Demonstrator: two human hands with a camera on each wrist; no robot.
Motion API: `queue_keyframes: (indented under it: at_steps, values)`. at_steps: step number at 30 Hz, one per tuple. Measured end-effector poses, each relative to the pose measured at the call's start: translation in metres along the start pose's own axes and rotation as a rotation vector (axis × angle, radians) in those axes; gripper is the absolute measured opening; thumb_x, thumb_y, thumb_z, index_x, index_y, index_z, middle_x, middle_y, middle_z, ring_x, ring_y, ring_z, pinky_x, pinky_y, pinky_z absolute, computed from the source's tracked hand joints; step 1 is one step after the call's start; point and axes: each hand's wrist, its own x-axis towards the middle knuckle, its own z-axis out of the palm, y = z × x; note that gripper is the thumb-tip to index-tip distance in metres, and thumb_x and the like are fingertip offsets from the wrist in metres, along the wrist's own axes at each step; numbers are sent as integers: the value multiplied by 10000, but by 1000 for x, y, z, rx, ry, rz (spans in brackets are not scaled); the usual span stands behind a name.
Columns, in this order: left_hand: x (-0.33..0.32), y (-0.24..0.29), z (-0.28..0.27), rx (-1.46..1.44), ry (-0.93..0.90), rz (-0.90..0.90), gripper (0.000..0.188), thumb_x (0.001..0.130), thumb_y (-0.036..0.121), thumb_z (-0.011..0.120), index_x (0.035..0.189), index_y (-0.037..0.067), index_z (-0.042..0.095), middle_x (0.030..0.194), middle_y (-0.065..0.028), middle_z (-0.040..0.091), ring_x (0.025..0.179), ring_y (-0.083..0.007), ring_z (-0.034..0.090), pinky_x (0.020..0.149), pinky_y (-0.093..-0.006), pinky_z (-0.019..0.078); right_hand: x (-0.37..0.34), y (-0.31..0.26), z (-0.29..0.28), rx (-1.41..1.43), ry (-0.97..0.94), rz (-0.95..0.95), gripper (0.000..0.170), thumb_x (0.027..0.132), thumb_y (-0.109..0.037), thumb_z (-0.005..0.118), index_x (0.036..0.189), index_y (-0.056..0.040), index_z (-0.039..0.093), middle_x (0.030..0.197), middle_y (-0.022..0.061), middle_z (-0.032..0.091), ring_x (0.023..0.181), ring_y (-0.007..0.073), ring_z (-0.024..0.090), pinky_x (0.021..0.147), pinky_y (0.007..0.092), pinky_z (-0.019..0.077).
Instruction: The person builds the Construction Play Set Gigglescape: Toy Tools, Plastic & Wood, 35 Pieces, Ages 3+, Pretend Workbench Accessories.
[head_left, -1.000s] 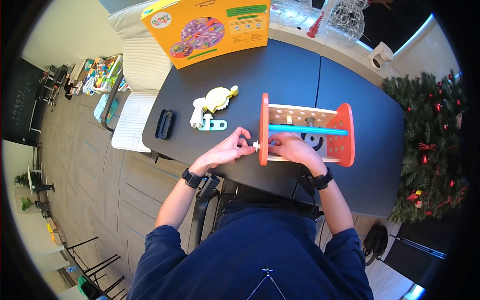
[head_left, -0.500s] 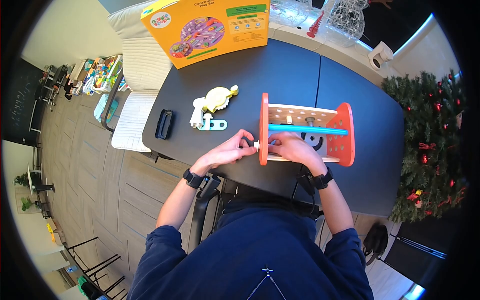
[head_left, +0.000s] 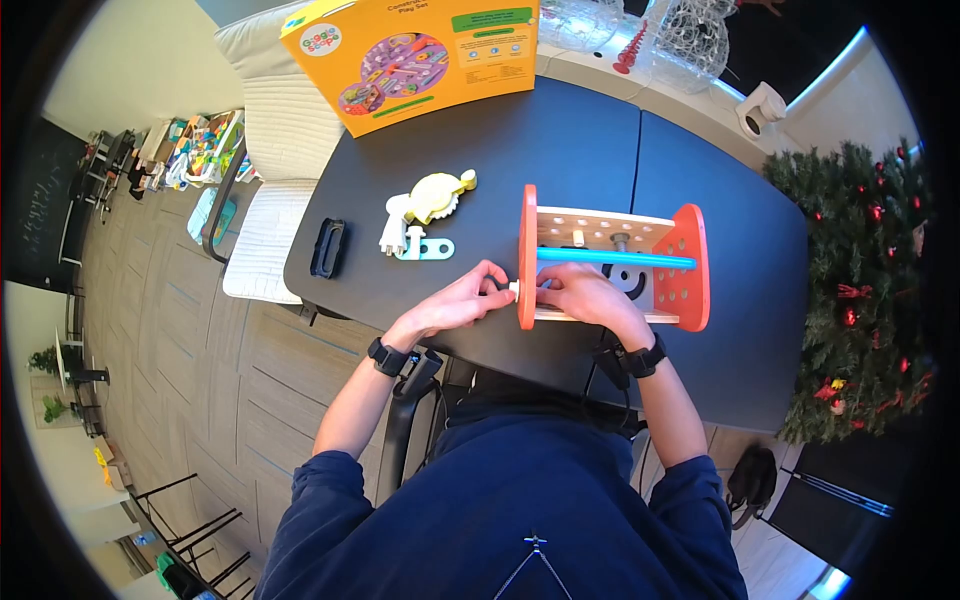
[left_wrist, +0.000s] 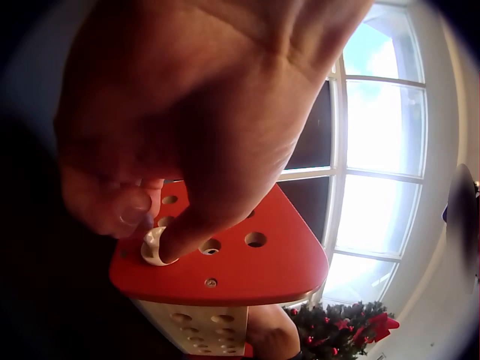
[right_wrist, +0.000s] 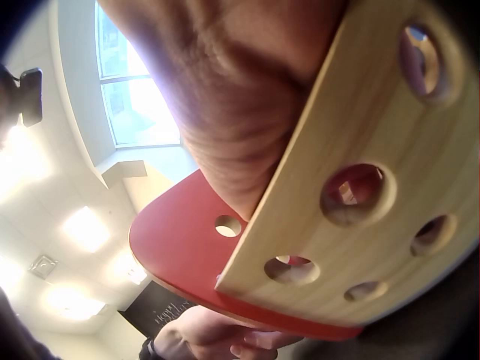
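Note:
A toy toolbox with red end panels (head_left: 528,235), pale wooden sides and a blue rod (head_left: 615,260) stands before me. At its left end my left hand (head_left: 450,302) pinches a small white bolt-like piece (left_wrist: 154,247) between thumb and finger, right at a hole in the red panel. My right hand (head_left: 590,300) reaches into the box under the rod, its bent fingers close behind that same panel. In the right wrist view the wooden side (right_wrist: 300,225) hides its fingertips, so I cannot tell what they hold.
Left of the box lie a yellow toy saw piece (head_left: 435,200), a white toy piece (head_left: 393,225), a light-blue holed strip (head_left: 435,250) and a black tray-like holder (head_left: 329,248). A yellow carton (head_left: 420,60) stands at the back. A decorated tree (head_left: 850,290) borders the table's right.
My left hand has shifted slightly right, bringing the white piece closer against the red panel. My right hand stays in place inside the box.

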Motion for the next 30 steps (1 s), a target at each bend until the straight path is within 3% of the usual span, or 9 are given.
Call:
queue_keyframes:
  at_steps: [3,9,12,15,18,22,24,28,30]
  values:
    - [11,-10,-10,-155,-86,-135,311,1101,380,656,1220,104,575,869,84,522,733,-37,449,592,-234,379,0,-1,0,0,0,6,394,1001,-361,729,1260,-68,778,1144,184,796,1100,366,748,959,451,579]
    - [2,-9,-1,32,-18,61,393,1128,489,565,1205,106,611,878,67,511,729,-42,459,593,-236,388,1,1,1,-7,5,7,392,999,-355,732,1261,-66,779,1136,185,798,1090,367,751,954,449,581]
    - [-4,1,1,17,23,15,354,1132,455,570,1169,107,622,870,68,509,725,-37,459,585,-234,383,1,0,0,-4,4,4,389,998,-349,734,1257,-63,779,1123,188,800,1080,367,753,950,449,581]
    - [3,1,-6,-158,-42,-127,232,1089,312,672,1159,101,604,910,69,544,727,-29,459,585,-221,379,1,0,1,3,4,11,386,998,-346,735,1251,-59,780,1109,190,801,1073,367,753,945,449,581]
    - [12,-12,-7,-94,-90,-113,254,1083,303,682,1198,89,609,927,69,546,736,-28,463,583,-222,382,1,-1,1,11,6,15,386,999,-346,733,1249,-55,779,1103,191,801,1070,367,753,942,449,580]
    - [5,-12,-2,36,-52,103,319,1110,388,611,1228,93,628,898,67,539,711,-45,463,580,-230,389,-1,-3,-1,7,-5,11,391,1002,-348,731,1254,-53,776,1105,190,801,1069,364,753,940,448,579]
    - [0,-9,2,23,-3,125,322,1118,394,589,1226,94,629,884,73,530,696,-45,454,579,-228,388,2,5,4,12,24,-33,389,1003,-350,736,1265,-64,776,982,171,784,931,323,748,852,424,573]
    - [3,-1,-1,-78,-36,-66,297,1112,374,621,1180,86,646,887,67,546,721,-43,469,586,-239,398,3,10,7,11,50,-52,386,1010,-347,730,1275,-70,775,934,166,778,876,304,747,820,411,570]
    - [8,-6,-4,-99,-55,-105,296,1113,378,627,1139,85,660,871,65,544,728,-42,468,588,-245,397,1,3,2,16,3,-8,385,1012,-344,715,1260,-57,775,1066,184,791,1021,347,747,914,440,571]
